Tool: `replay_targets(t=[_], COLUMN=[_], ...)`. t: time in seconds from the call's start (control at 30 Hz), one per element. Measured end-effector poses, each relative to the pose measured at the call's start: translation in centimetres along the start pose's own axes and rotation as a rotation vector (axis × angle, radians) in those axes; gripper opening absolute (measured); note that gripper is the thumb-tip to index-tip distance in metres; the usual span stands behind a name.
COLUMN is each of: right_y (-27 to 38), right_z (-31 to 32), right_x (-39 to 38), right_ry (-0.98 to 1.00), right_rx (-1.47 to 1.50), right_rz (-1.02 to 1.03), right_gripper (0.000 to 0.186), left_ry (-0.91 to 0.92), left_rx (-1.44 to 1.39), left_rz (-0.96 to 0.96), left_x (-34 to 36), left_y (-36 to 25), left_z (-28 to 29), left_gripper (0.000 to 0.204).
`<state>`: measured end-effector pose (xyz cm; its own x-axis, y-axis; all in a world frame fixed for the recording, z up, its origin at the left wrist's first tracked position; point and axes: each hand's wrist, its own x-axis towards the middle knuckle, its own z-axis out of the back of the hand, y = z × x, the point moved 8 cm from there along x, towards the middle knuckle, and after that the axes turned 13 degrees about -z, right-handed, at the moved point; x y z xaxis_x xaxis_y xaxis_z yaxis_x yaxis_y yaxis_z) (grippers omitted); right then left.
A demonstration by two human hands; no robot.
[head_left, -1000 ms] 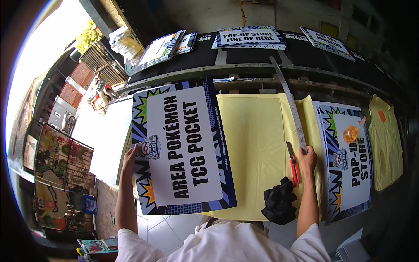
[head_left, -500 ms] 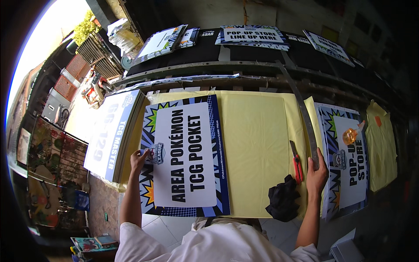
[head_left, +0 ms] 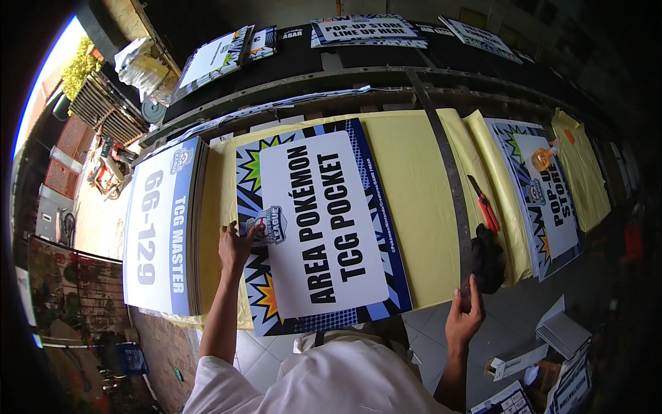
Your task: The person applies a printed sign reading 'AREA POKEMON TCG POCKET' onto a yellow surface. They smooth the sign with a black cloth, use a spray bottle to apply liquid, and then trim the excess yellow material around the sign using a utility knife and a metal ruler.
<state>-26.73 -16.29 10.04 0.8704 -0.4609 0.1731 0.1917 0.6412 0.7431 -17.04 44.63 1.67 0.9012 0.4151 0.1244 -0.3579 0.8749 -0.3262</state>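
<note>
A printed sign board (head_left: pixel 324 269), white with a blue starburst border, lies on yellow sheeting (head_left: pixel 407 172) on the bench before me. My left hand (head_left: pixel 236 248) is at its left edge, thumb on the printed face and fingers closed at the edge. A long dark metal ruler (head_left: pixel 445 159) runs from the far rail to the near side, right of the board and apart from it. My right hand (head_left: pixel 465 321) grips the ruler's near end between thumb and fingers. Just right of the ruler lie a red box cutter (head_left: pixel 488 212), blade out, and a bunched black cloth (head_left: pixel 487 262).
A thick stack of printed boards (head_left: pixel 158 234) stands at the left. More boards (head_left: pixel 552 200) lie at the right, with an orange tape dispenser (head_left: pixel 543 159) on top. Signs (head_left: pixel 365 31) rest on the black surface behind the rail. Boxes and boards (head_left: pixel 562 331) stand on the floor, lower right.
The ruler has moved left, from right of the box cutter to left of it, with my right hand at its near end. The sign board has shifted right and tilted slightly. The view has turned.
</note>
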Motion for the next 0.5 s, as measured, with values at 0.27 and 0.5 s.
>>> replay_targets(t=[0.27,0.5], right_y=[1.3,1.0], right_z=[-3.1,-7.1], right_x=[-10.2,-11.3], right_ry=[-0.048,-0.009], right_rx=[-0.039,-0.089], right_rz=[-0.019,-0.014], right_gripper=[0.040,0.041], left_ry=[-0.029,0.196], left_rx=[-0.053,-0.152], left_rz=[-0.525,-0.884], left_x=[-0.7,-6.6], left_y=[-10.9,-25.8], left_z=[-1.1,-8.3], left_gripper=[0.076,0.074])
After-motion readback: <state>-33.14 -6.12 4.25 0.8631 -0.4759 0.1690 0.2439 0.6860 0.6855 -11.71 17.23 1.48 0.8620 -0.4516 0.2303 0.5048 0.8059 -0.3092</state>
